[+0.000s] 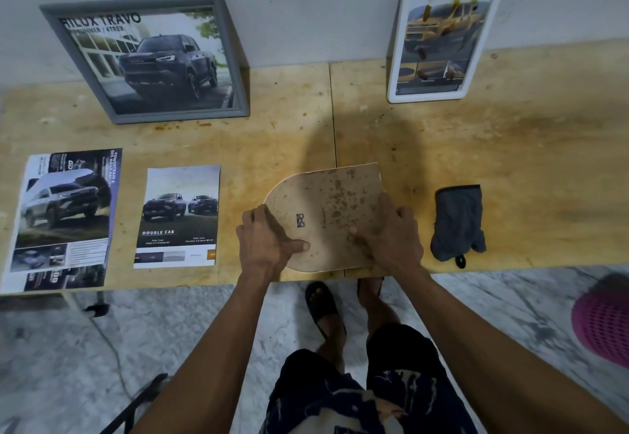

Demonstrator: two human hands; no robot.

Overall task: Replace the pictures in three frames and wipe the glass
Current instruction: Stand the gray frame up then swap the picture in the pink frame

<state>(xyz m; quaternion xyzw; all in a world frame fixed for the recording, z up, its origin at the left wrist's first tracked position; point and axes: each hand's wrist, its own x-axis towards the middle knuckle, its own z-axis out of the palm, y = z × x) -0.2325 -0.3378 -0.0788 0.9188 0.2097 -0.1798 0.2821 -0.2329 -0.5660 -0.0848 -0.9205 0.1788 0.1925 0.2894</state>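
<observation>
While both forearms reach forward over the bench's near edge, the left hand lies palm-down on the rounded end of the arched frame, fingers curled over its left rim and thumb stretched flat across the stained backing; the right hand presses on the straight end, fingers bent over that edge. This frame lies face-down at the near edge, mid-bench. Two prints lie flat toward the near left corner. A grey frame and a white frame lean against the wall at the far edge; a cloth lies just right of the right hand
</observation>
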